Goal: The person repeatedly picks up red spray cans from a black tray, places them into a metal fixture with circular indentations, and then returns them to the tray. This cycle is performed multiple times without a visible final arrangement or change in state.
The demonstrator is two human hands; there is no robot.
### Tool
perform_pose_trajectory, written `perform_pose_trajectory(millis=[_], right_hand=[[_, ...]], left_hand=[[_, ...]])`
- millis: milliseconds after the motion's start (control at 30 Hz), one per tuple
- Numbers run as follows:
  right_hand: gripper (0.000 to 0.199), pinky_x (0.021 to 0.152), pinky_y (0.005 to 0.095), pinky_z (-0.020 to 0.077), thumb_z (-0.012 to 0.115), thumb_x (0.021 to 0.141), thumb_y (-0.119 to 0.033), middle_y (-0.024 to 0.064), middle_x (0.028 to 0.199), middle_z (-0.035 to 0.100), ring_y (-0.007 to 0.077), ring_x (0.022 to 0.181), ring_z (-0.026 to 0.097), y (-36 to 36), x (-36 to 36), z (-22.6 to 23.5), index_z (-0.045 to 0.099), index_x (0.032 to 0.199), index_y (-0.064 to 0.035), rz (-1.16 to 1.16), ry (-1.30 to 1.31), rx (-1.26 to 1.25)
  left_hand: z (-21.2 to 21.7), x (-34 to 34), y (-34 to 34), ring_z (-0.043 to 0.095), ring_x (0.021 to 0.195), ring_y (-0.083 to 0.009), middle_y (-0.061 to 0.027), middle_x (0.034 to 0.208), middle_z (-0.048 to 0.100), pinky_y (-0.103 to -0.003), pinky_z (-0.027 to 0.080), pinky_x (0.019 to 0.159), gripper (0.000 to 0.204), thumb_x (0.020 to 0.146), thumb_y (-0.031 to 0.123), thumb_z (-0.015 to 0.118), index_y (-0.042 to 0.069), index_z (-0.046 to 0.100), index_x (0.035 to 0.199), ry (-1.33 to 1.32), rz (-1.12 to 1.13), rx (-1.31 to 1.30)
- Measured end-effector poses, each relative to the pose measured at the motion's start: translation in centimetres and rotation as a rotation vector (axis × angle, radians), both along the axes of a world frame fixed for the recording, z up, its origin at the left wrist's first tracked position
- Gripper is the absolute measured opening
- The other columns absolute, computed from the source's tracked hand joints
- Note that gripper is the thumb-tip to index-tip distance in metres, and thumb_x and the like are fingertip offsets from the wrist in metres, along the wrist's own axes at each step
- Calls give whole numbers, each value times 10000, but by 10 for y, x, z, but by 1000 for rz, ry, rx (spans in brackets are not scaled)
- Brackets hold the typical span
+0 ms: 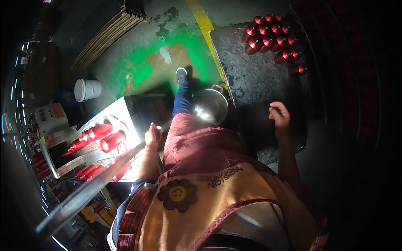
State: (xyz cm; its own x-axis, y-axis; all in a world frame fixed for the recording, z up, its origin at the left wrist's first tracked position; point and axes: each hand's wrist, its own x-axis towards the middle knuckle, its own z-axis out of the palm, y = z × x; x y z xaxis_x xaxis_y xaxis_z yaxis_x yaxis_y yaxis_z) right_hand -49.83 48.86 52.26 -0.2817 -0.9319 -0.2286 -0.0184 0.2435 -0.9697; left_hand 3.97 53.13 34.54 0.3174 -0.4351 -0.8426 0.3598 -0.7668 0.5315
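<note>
My left hand (153, 134) is raised in front of the bright worktop, fingers loosely curled in, holding nothing I can see. Several shiny red metal bottles (112, 141) lie on that worktop to its left. Over the dark table on the right, my right hand (279, 113) hangs with its fingers bent toward the palm and nothing in them. Red bottles with silvery tops (268, 42) stand in a cluster at the table's far end, well beyond that hand. A round metal pot (210, 106) with a handle sits low between the table and my leg.
A metal bar (92, 188) slants across the lower left, near my left forearm. The dark table (255, 92) borders my right side. Beyond stand a white lidded bucket (88, 89) and stacked flat cardboard (104, 35). A control box (51, 119) stands left. Yellow tape (203, 21) marks the floor.
</note>
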Motion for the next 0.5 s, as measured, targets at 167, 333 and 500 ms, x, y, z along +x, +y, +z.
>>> perform_pose_trajectory(millis=[167, 333, 500], right_hand=[[127, 618, 229, 446, 622, 872, -34, -7, 803, 586, 68, 685, 541, -117, 38, -20, 650, 995, -50, 46, 102, 60], [144, 618, 229, 445, 619, 878, -37, 1, 838, 596, 74, 705, 544, -238, 82, -27, 643, 1019, -48, -69, 163, 245], [145, 599, 222, 428, 606, 861, -4, -7, 803, 577, 68, 669, 519, -342, 114, -21, 635, 997, -43, 5, 207, 225]], left_hand=[[-63, 18, -121, 557, 529, -139, -26, 675, 650, -251, 416, 470, 404, 971, 434, 556, 107, 653, 756, 207, 182, -51], [-97, 39, -288, 584, 565, -122, -30, 686, 670, -253, 448, 495, 425, 965, 431, 581, 68, 690, 774, 269, 138, -132], [-65, 80, -380, 531, 541, -91, -19, 694, 645, -236, 395, 478, 476, 968, 487, 562, 62, 711, 813, 159, 9, -129]])
